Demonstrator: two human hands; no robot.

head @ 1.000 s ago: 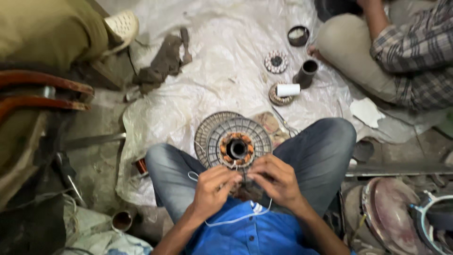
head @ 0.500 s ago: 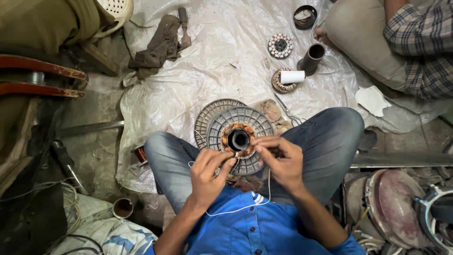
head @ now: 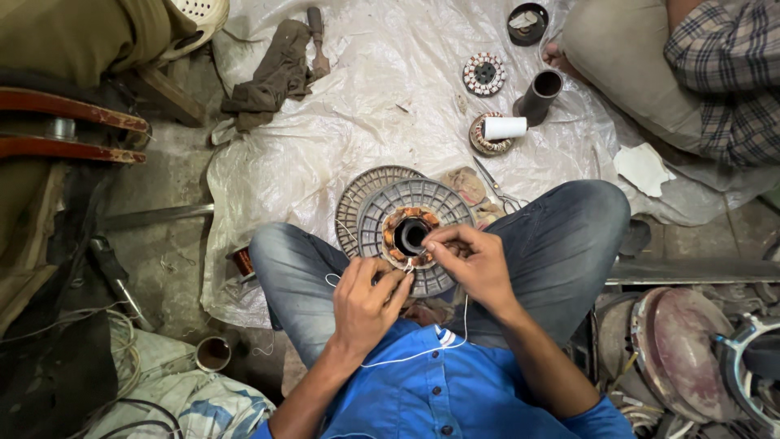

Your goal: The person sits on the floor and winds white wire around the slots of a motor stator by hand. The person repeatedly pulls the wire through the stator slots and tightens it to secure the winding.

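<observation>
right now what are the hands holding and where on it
Both hands, left hand and right hand, pinch a thin white thread at the near rim of the copper winding.

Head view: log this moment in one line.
left hand on motor stator | right hand pinching white thread | both over lap

Copper-orange windings are showing inside the grey ribbed motor housing (head: 416, 213) just beyond the right hand (head: 475, 264), white thread (head: 422, 354) trailing below. Farther beyond it, a white plastic sheet (head: 382, 114) is lying under a dark brown rag (head: 272, 77).
</observation>
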